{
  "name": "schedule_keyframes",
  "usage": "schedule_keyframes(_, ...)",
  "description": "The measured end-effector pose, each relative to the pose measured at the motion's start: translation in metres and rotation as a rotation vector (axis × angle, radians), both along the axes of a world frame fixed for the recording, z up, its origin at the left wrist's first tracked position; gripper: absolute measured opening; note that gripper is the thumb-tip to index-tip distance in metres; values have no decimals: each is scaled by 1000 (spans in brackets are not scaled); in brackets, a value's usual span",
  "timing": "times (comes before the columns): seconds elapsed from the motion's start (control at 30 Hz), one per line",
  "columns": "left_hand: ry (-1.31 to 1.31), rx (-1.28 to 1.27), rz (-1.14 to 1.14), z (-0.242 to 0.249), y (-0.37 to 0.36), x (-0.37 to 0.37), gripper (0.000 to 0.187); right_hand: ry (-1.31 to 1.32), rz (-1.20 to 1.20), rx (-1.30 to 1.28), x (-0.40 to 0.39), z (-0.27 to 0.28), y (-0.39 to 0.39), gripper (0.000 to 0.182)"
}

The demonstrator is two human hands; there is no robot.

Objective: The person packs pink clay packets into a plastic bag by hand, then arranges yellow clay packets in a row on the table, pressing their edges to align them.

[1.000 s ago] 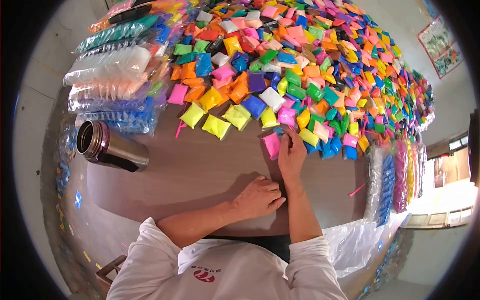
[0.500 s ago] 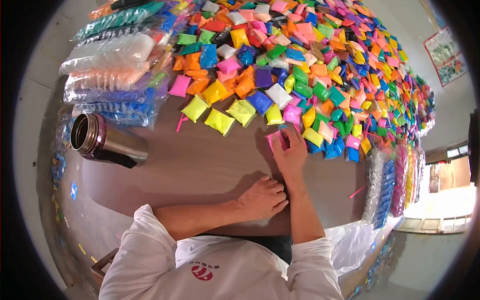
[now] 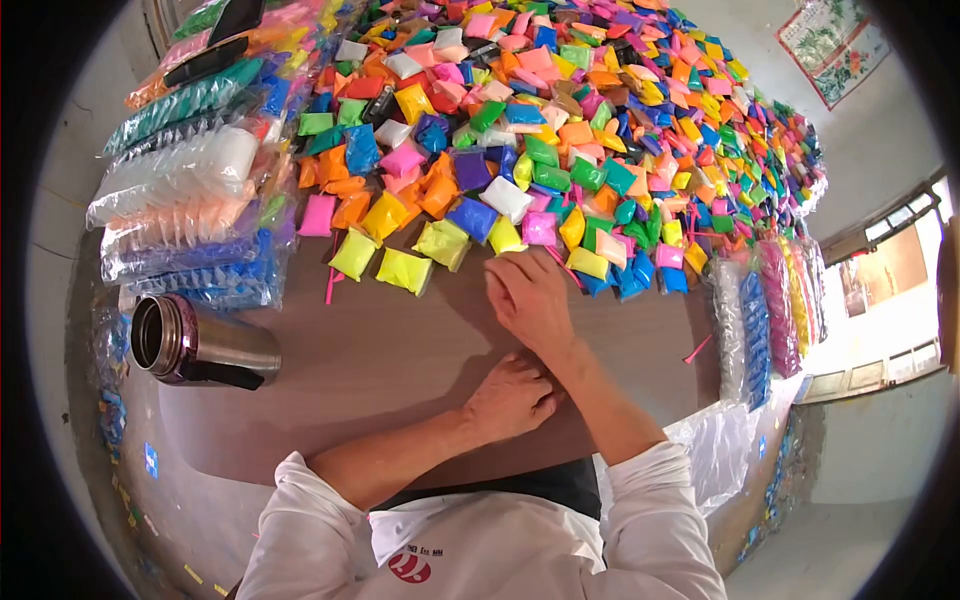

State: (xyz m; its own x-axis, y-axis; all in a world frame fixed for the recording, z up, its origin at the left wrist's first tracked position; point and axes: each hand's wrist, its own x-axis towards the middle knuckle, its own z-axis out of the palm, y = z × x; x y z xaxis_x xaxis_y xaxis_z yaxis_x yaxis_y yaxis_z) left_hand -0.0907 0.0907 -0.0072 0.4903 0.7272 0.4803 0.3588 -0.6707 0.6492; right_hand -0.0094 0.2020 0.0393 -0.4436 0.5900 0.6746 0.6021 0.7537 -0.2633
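Observation:
My right hand (image 3: 530,300) rests on the brown table with its fingers curled down, just below a yellow packet (image 3: 505,237) and a pink packet (image 3: 540,228) at the near edge of a big pile of small, soft, coloured packets (image 3: 575,135). Its palm side is hidden, so whatever it may hold does not show. My left hand (image 3: 508,400) lies in a loose fist on the table, close beside my right forearm; nothing shows in it. Left of my right hand lie more yellow packets (image 3: 404,271).
An uncapped steel flask (image 3: 225,350) lies on its side at the left. Clear bags of packets (image 3: 190,160) are stacked behind it, with a dark phone-like object (image 3: 207,62) on top. More filled bags (image 3: 745,330) stand on the right. A pink strip (image 3: 697,350) lies near them.
Half a second ago my right hand had its fingers on a pink packet; that packet is now out of sight. The whole view has shifted. My left hand stays in its loose fist.

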Motion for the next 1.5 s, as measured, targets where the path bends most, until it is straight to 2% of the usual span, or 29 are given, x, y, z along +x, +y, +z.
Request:
schedule_keyframes(0.07, -22, -18, -17, 0, 0, -2, 14, -34, 142, -148, -18, 17, 7, 17)
schedule_keyframes(0.17, -21, -85, -56, 8, 1, -6, 20, -21, 84, -229, -62, 14, 19, 17)
schedule_keyframes(0.23, -48, -147, -59, 16, -1, -9, 29, -107, 17, -280, -93, 5, 20, 19)
schedule_keyframes(0.33, -212, -170, -83, -9, -4, -7, 30, -239, -33, -349, -119, -4, 14, 22)
schedule_keyframes(0.4, -136, -189, -120, -14, -8, -9, 31, -356, -46, -436, -122, -6, 11, 25)
schedule_keyframes(0.53, -26, -261, -143, 1, -9, -12, 34, -371, -14, -572, -106, -5, 1, 44)
schedule_keyframes(0.63, -17, -38, -78, -22, -21, -10, 38, -289, 5, -580, -87, -6, -19, 45)
schedule_keyframes(0.7, 2, 52, -44, -58, -34, 1, 40, -328, 28, -596, -75, -4, -29, 45)
schedule_keyframes(0.77, 239, 369, 23, -91, -36, 11, 40, -362, 46, -618, -72, 4, -38, 44)
schedule_keyframes(0.8, 468, 635, 76, -104, -30, 13, 39, -376, 56, -635, -71, 9, -41, 42)
schedule_keyframes(0.87, 575, 551, 10, -84, -22, 9, 37, -388, 67, -675, -67, 9, -44, 40)
schedule_keyframes(0.9, 444, 210, -107, -36, -21, -2, 36, -383, 68, -692, -66, 5, -40, 40)
schedule_keyframes(0.93, 305, -129, -222, -10, -20, -8, 35, -377, 67, -710, -65, 3, -37, 39)
schedule_keyframes(1.03, 315, -158, -293, -12, -15, -6, 30, -175, 6, -911, -55, 13, -32, 32)
schedule_keyframes(1.13, 88, -65, -193, -16, -8, -1, 14, 389, 20, -1268, -28, 36, -34, 31)
schedule_keyframes(1.23, -11, -299, -170, -1, -2, -4, 14, 710, 31, -1431, 2, 44, -46, 29)
schedule_keyframes(1.37, 52, -205, -174, -5, -5, -3, 18, 744, 62, -1514, 23, 27, -60, 30)
schedule_keyframes(1.5, 102, -272, -190, 3, -7, -5, 20, 570, -66, -1471, 22, 21, -65, 29)
